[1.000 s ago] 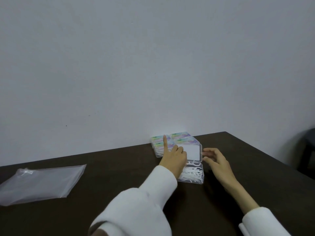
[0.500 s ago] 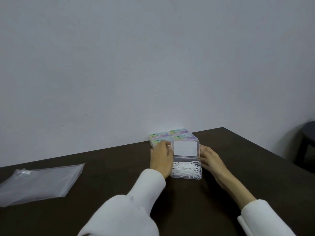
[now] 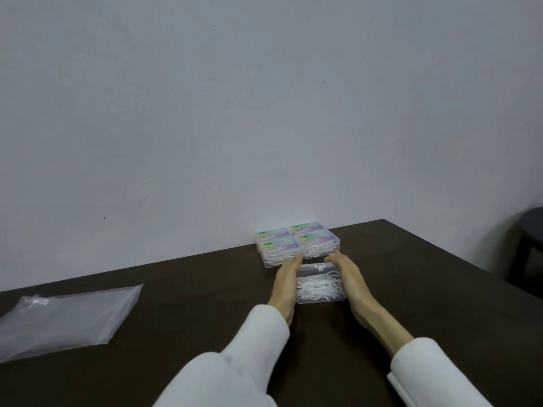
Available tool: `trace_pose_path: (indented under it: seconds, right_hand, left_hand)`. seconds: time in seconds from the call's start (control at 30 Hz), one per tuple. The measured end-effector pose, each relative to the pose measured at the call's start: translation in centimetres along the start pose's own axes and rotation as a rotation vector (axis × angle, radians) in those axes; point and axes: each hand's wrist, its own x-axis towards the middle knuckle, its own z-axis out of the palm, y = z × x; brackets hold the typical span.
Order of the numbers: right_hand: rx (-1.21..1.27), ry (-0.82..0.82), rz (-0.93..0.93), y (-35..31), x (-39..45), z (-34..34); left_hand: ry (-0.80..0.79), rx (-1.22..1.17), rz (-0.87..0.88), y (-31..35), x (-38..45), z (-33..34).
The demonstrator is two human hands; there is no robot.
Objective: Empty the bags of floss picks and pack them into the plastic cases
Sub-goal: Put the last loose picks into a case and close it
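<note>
— Where does the job stand?

— The table [image 3: 411,289] carries most of the story. On my left lies a clear bag [image 3: 67,321], flat and, as far as I can see, emptied. Against the wall sits a block of four labelled cases [image 3: 296,242], lids down and picks showing through their sides, so I judge those done. The fifth case [image 3: 320,286] is right in front of them, between my hands, full of white floss picks [image 3: 318,287]. Its lid looks lowered, though I cannot tell whether the clasp has caught.

— And your hands?

— My left hand [image 3: 286,284] lies along the case's left side, fingers straight, flat against it. My right hand [image 3: 351,279] does the same on the right side. Neither curls round anything; they simply press the case between them. Fingertips reach to its far end, almost touching the finished block.

— What is left?

— By my reckoning, making sure this lid is closed and tucking the case in with the others. I see no other full bag or empty case.

— Room to move?

— Little ahead: the block and wall stop me there. The table's right edge [image 3: 470,265] runs away diagonally, well clear of my right hand. To the left and toward me is open dark tabletop, with the bag well apart.
</note>
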Motion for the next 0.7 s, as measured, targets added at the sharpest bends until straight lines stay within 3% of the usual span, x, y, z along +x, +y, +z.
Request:
trace_pose_path:
  seconds: [0.13,0.37,0.47,0.7]
  right_hand:
    - [-0.012,0.069,-0.051,0.3,1.1,-0.2]
    - [-0.098,0.100,-0.080,1.2,2.6,-0.4]
    - [-0.163,0.124,-0.134,1.1,2.8,-0.4]
    - [-0.251,0.122,-0.188,1.2,3.0,-0.2]
  left_hand:
    - [0.062,0.282,0.142,-1.1,0.6,0.1]
    - [0.074,0.444,0.256,-2.3,1.9,0.5]
    - [0.110,0.435,0.277,-2.6,2.3,0.8]
    - [0.403,0.187,0.207,-2.4,2.1,1.0]
